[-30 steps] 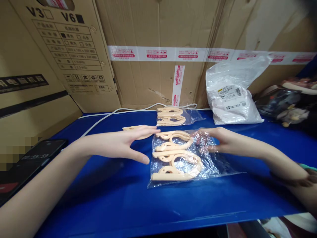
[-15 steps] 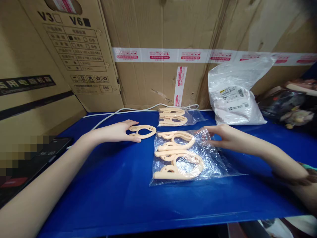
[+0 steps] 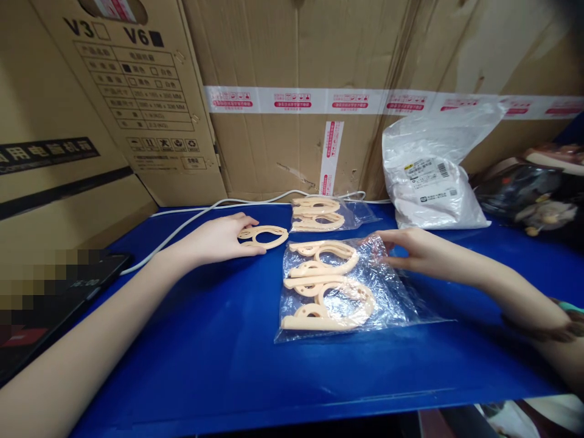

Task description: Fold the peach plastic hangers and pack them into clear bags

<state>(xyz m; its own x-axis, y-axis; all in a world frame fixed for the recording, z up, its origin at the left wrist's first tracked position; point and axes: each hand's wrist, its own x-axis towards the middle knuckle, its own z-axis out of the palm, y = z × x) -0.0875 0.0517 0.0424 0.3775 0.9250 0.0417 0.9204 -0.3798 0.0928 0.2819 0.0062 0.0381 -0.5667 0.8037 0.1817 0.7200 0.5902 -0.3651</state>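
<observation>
My left hand (image 3: 223, 240) is closed around one end of a beige folding hanger (image 3: 272, 238), which is folded up; its looped end sticks out to the right past my fingers. With thumb and fingers pinched, my right hand (image 3: 406, 249) grips the upper right corner of a clear plastic bag (image 3: 392, 298). Two beige folded hangers (image 3: 335, 304) lie inside this bag, one above the other, on the blue table. Behind it, a second clear bag (image 3: 360, 213) with similar beige hangers (image 3: 317, 222) lies flat, touched by neither hand.
A white cable (image 3: 182, 226) runs along the back of the blue table (image 3: 228, 365). Cardboard boxes (image 3: 274, 55) wall off the back and left. A white parcel bag (image 3: 438, 194) stands at back right. A black phone-like device (image 3: 86, 292) lies at the left edge.
My left hand and its hanger have shifted slightly, the hanger now tilted a little differently. My right hand keeps its pinch on the bag corner, which has hardly moved.
</observation>
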